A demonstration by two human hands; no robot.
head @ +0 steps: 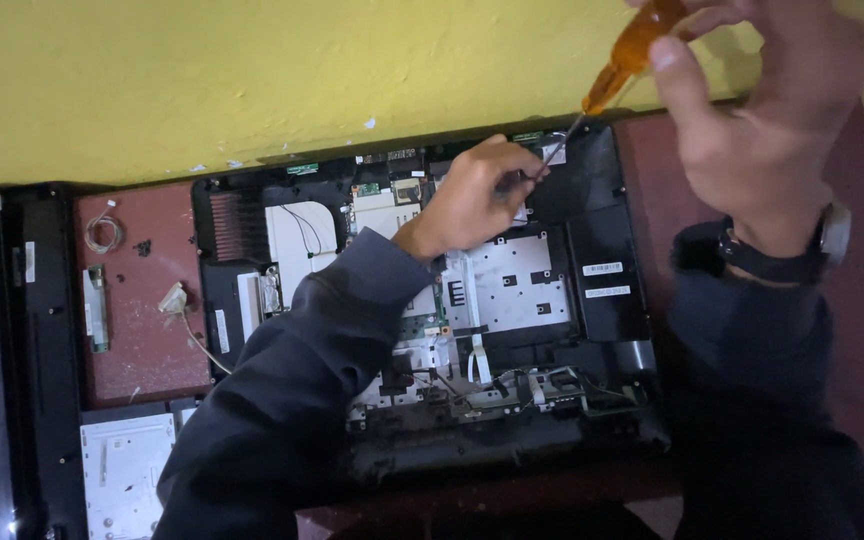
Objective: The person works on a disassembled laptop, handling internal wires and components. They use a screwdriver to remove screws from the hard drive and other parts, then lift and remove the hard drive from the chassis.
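- Screwdriver (620, 62): a translucent amber handle, smooth and glossy, narrowing to a thin grey metal shaft that slants down to the left toward the opened laptop (432, 300).
- Right hand (762, 120) grips the handle at the upper right, fingers curled around it; a dark watch with a metal case sits on the wrist.
- Left hand (472, 200) rests on the laptop's upper middle, fingers pressed together and pinching the shaft near its tip.
- Laptop lies flat on the reddish-brown worktop (142, 340), against a yellow wall; black plastic shell, exposed silvery metal plates, a green circuit board, thin wires and white ribbon cables.
- Loose coil of wire (104, 233) and a narrow green board strip (97, 308) lie to the left, well apart from the hands.
- Both sleeves are dark, soft fabric.
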